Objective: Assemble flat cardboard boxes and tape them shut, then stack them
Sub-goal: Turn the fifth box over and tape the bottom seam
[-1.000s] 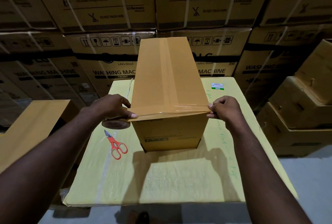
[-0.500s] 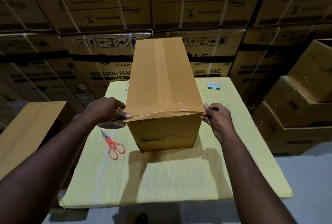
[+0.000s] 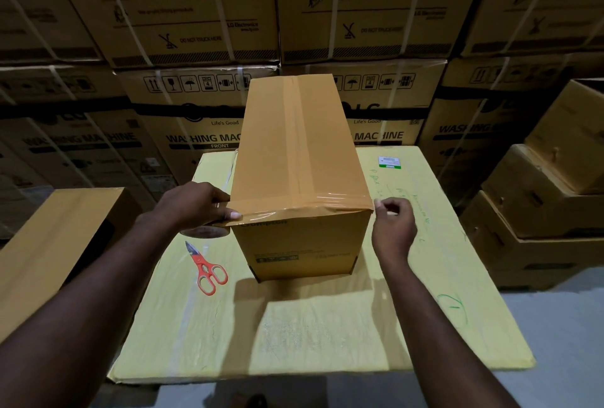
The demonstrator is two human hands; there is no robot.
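Behind everything stands the wall of washing-machine cartons (image 3: 196,15), strapped and closed, so their contents can't be seen. In front of it is the yellow tabletop (image 3: 294,335), and the box (image 3: 294,152) sits in the middle of it, long side running away from the camera, flaps down, one strip of tape along its top seam. It is sealed, so what is inside, if anything, is hidden.

Here's the change: the cross strip (image 3: 304,206), stretched taut between both hands a second ago, now lies along the near top edge and folds a little over the front face. The right hand (image 3: 394,227) has slid back from that edge and sits at the right corner with its fingers curled. Whether it pinches the strip's end, I can't tell. The left hand (image 3: 192,208) grips the tape roll (image 3: 204,231) just off the left corner, thumb pressing the strip flat.

My read: this end is nearly closed and only the cut is left. The scissors (image 3: 207,268) lie on the tabletop near the left hand.

Off to the right, stacked boxes (image 3: 539,211) wait. The top one looks open, its inside out of view.
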